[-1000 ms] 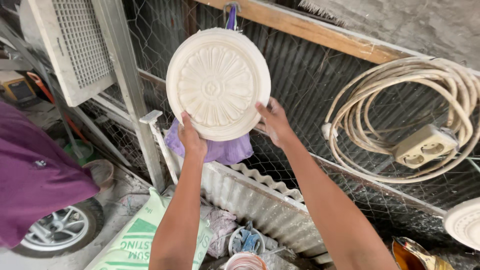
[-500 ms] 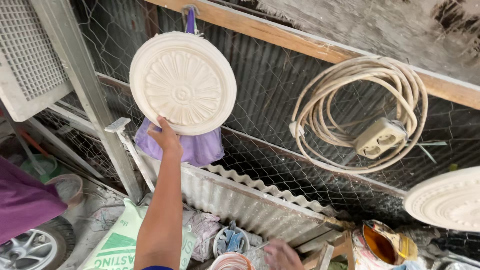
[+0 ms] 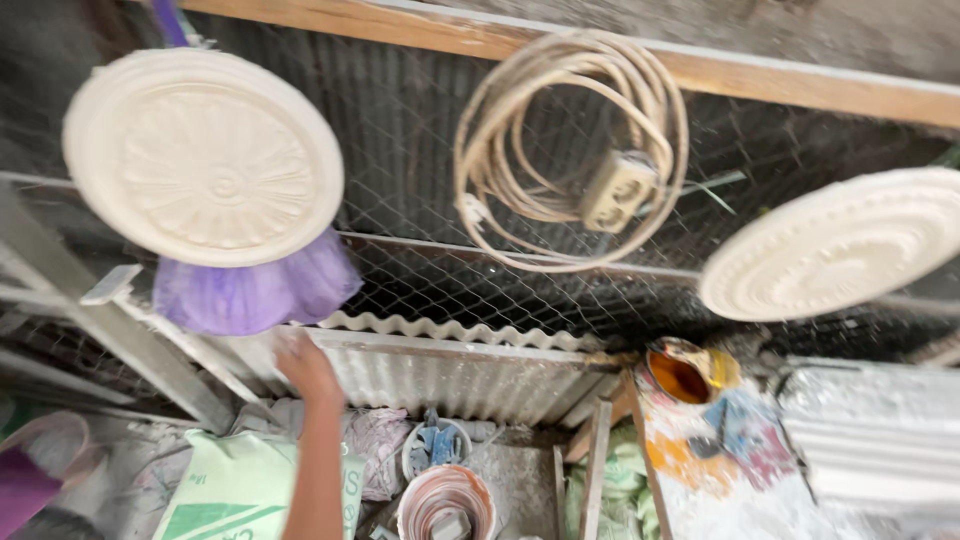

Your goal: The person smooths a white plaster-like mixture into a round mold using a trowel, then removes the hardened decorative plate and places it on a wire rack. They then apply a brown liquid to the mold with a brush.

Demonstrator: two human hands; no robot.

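Low at the left of the frame, one hand [image 3: 305, 368] is raised on a bare forearm that comes up from the bottom edge; from earlier views it is the left hand, seen from the back and blurred, so I cannot tell how far its fingers are spread, but it holds nothing. It hangs free just below a purple cloth [image 3: 255, 292] and in front of the top edge of a corrugated sheet [image 3: 450, 365]. The right hand is out of view. Above the cloth, at the upper left, a round white plaster rosette [image 3: 205, 155] with a ribbed flower relief hangs against the wire mesh [image 3: 420, 215], its lower rim overlapping the cloth; the hand is apart from it. A wooden beam [image 3: 600, 50] runs along the top of the frame. At upper centre a coil of pale cable [image 3: 500, 150] with a socket block [image 3: 618, 190] hangs on the mesh. A second rosette [image 3: 840, 245] sits tilted at the right edge, well apart from the first. Lower down, a green-printed sack [image 3: 225, 490] lies beside the forearm, a small bucket [image 3: 447, 503] stands at bottom centre with a bowl of bluish scraps [image 3: 435, 445] just behind it, and a pot of orange paint [image 3: 682, 372] rests on a paint-stained board [image 3: 700, 470] at lower right.
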